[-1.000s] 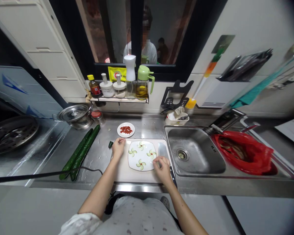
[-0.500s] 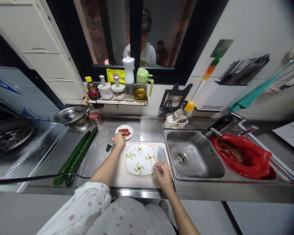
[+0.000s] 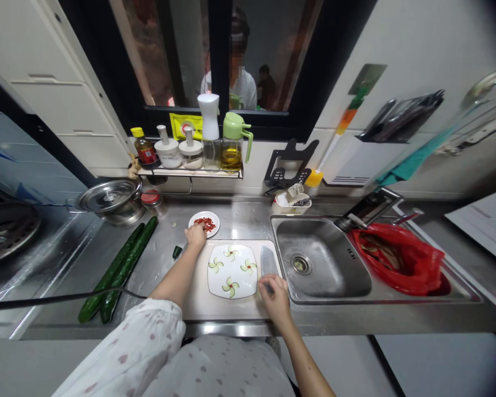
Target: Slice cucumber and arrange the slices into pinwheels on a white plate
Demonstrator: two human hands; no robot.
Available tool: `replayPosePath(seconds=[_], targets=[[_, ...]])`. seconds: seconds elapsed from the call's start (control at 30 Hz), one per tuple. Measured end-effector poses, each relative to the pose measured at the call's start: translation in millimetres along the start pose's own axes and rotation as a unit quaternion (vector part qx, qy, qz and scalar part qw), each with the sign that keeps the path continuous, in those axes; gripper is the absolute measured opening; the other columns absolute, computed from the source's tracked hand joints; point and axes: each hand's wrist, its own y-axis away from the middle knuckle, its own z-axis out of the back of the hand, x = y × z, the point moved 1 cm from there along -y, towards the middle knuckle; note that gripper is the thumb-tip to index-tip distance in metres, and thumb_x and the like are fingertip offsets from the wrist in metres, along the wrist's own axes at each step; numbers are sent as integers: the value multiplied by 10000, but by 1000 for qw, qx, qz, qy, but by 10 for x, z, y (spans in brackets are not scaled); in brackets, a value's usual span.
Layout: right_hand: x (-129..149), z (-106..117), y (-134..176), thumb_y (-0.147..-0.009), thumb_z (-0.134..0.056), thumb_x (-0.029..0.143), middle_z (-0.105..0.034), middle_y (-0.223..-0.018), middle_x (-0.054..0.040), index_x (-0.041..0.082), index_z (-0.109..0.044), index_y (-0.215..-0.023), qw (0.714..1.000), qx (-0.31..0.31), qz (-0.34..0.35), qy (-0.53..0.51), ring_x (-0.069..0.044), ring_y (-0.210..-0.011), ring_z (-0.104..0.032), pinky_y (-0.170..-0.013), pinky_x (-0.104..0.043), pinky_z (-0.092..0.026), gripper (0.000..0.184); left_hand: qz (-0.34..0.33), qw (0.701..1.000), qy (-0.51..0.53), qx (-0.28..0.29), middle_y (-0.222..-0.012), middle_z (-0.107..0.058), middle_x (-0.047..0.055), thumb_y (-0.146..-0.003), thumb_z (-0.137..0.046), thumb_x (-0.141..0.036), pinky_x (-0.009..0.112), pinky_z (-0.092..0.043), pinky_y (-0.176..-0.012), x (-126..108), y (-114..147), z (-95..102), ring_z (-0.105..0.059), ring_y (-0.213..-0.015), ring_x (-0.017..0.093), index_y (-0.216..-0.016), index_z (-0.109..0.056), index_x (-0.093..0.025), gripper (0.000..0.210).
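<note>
My left hand [image 3: 195, 235] reaches over the near rim of a small white dish [image 3: 215, 216], its fingertips pinched at the chopped red pepper [image 3: 206, 223] inside. A squarish white plate [image 3: 233, 270] rests on a pale cutting board [image 3: 196, 303]. On it, thin green cucumber slices [image 3: 232, 285] form several pinwheels with red at their centres. To the plate's right lies a knife [image 3: 267, 259], its blade pointing away from me. My right hand [image 3: 275, 295] is over the dark handle, thumb and fingers pinched together; what they hold, if anything, is too small to make out.
Two whole cucumbers [image 3: 126, 267] and a small cucumber piece [image 3: 177, 252] lie left of the board. A lidded pot [image 3: 111, 201] stands behind them. On the right are a steel sink [image 3: 326, 275] and a red plastic bag [image 3: 413, 275]. A dark cable [image 3: 66, 302] crosses at left.
The view has shifted slightly, so the counter sits a little further left. My left hand stays at the dish of red pepper, and my right stays pinched over the knife handle.
</note>
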Motion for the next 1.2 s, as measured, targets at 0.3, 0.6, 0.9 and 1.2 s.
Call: replayPosePath(seconds=[0.3, 0.6, 0.9, 1.2], targets=[[-11, 3, 41, -851, -510, 354, -639, -896, -64, 232, -637, -761, 1000, 8, -8, 0, -233, -946, -551, -872, -374, -388, 198, 30, 999, 36, -13, -1052, -680, 91, -856, -453, -285, 413, -337, -875, 17, 9, 5, -608, -983, 271, -907, -692, -250, 247], [8, -74, -26, -853, -501, 355, -643, -875, -52, 219, -628, -751, 1000, 20, 10, -10, -216, -919, -557, -867, -367, -376, 212, 118, 964, 235, -51, -917, -723, 62, -788, -571, -375, 316, -402, -809, 219, 115, -22, -626, -931, 245, -896, -711, -242, 222], [129, -174, -141, -853, -514, 351, -643, -878, -49, 217, -624, -753, 998, 43, 27, -31, -221, -918, -542, -851, -367, -374, 200, 108, 853, 509, -44, -876, -728, 61, -706, -638, -342, 250, -456, -775, 206, 271, 2, -631, -834, 163, -824, -713, -147, 240], [504, -219, -541, -847, -509, 293, -658, -824, -43, 215, -609, -762, 993, 71, 51, -78, -200, -847, -554, -773, -320, -411, 153, 20, 841, 541, 20, -759, -701, 42, -656, -692, -406, 252, -445, -707, 83, 681, 265, -592, -703, 139, -813, -710, -150, 302]])
